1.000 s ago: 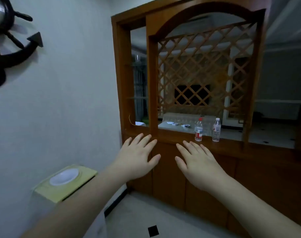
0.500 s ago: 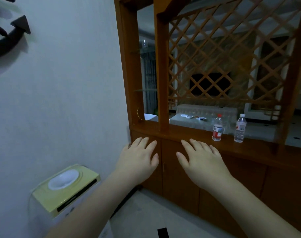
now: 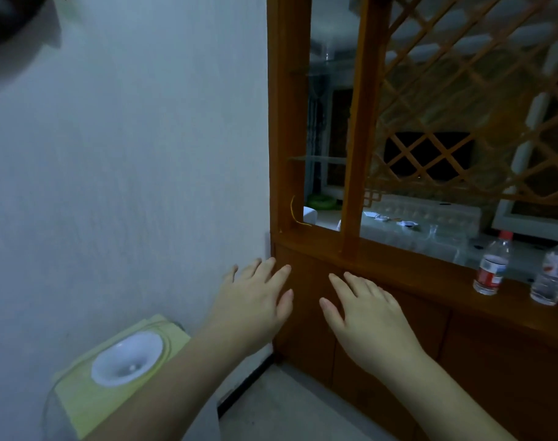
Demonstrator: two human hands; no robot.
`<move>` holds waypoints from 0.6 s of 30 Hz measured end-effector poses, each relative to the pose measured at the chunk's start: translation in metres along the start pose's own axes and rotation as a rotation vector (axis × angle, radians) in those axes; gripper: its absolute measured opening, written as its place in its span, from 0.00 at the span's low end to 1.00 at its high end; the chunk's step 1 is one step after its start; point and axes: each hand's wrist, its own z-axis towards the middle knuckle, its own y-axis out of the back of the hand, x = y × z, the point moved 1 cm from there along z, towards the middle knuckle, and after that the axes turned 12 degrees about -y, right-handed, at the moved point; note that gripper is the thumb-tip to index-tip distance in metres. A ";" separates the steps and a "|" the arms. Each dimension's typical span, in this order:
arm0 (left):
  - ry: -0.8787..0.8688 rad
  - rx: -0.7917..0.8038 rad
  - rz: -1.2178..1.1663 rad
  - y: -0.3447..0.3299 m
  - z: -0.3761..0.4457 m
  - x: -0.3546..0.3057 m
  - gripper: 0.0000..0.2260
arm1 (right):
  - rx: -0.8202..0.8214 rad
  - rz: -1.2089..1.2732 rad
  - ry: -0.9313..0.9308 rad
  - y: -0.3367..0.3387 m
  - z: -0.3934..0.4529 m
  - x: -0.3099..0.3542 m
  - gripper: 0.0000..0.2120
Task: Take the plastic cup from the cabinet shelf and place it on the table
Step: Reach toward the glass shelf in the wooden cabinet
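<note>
A clear plastic cup (image 3: 327,53) stands faintly visible on the upper glass shelf in the narrow left compartment of the wooden cabinet (image 3: 287,128). My left hand (image 3: 255,305) and my right hand (image 3: 366,318) are held out side by side, palms down, fingers spread and empty. They hover in front of the cabinet's lower doors, far below the cup. Behind the cabinet, seen through its openings, is a table (image 3: 398,241) with a pale cover and small items on it.
Two water bottles (image 3: 492,265) (image 3: 554,275) stand on the cabinet's ledge at the right. A yellow-green dispenser top (image 3: 121,367) sits low at the left under my forearm. A white wall fills the left side, with a dark ornament (image 3: 4,23) at the top corner.
The view has come closer to the cabinet and shifted left, so the compartment with the cup looms larger. Both hands stay held out, open and empty.
</note>
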 end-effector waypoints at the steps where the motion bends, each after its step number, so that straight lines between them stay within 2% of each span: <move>1: -0.007 -0.015 0.001 -0.003 0.009 0.011 0.25 | -0.016 -0.005 -0.001 -0.005 0.011 0.005 0.28; 5: -0.044 -0.038 -0.032 -0.025 0.045 0.039 0.26 | -0.018 -0.032 -0.015 -0.024 0.053 0.015 0.28; 9: -0.057 0.009 -0.067 -0.058 0.083 0.057 0.25 | -0.008 -0.057 -0.035 -0.044 0.098 0.013 0.28; 13: -0.075 0.017 -0.058 -0.088 0.130 0.070 0.27 | -0.002 -0.078 -0.027 -0.065 0.148 0.001 0.27; 16: -0.065 0.024 -0.064 -0.111 0.172 0.074 0.34 | -0.003 -0.088 -0.030 -0.083 0.192 -0.016 0.27; 18: -0.061 0.052 -0.042 -0.128 0.205 0.075 0.32 | 0.006 -0.094 -0.028 -0.092 0.225 -0.033 0.27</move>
